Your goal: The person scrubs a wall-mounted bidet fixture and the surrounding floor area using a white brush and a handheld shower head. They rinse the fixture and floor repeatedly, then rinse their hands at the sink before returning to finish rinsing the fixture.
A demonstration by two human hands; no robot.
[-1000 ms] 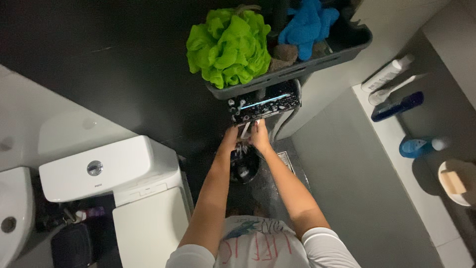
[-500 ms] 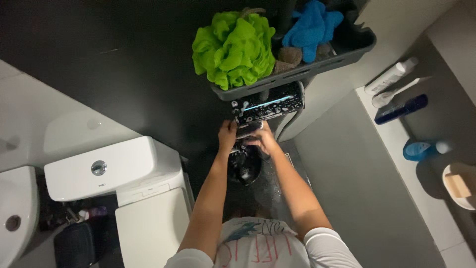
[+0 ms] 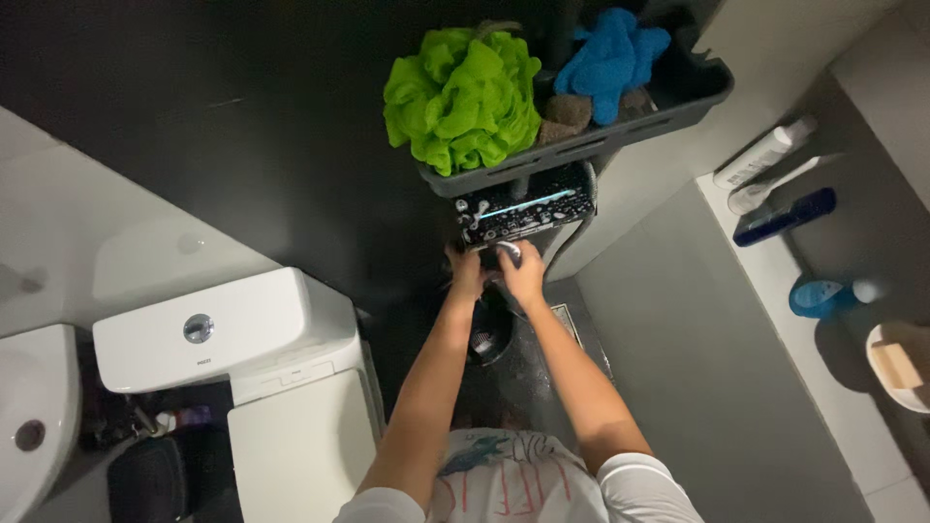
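Both my arms reach forward under a dark shower control panel [image 3: 523,208] with chrome fittings. My right hand [image 3: 526,274] is closed on a round chrome knob [image 3: 509,253] at the panel's lower edge. Touching it on the left, my left hand [image 3: 467,275] is raised to the same edge, and its grip is blurred. Below both hands a black bucket [image 3: 484,334] stands on the wet dark floor. Above the panel hangs a grey caddy [image 3: 581,145] with a green bath sponge [image 3: 463,97] and a blue cloth [image 3: 605,58].
A white toilet tank [image 3: 223,329] and its lid [image 3: 300,455] are at the left, with a white sink [image 3: 29,426] at the far left. A ledge at the right holds a white bottle [image 3: 760,155], a blue bottle [image 3: 785,215] and a soap dish [image 3: 896,363]. A floor drain [image 3: 565,318] lies beside the bucket.
Both hands have risen from over the bucket to the panel's lower edge. The right hand has moved onto the chrome knob, and the left hand has come in beside it.
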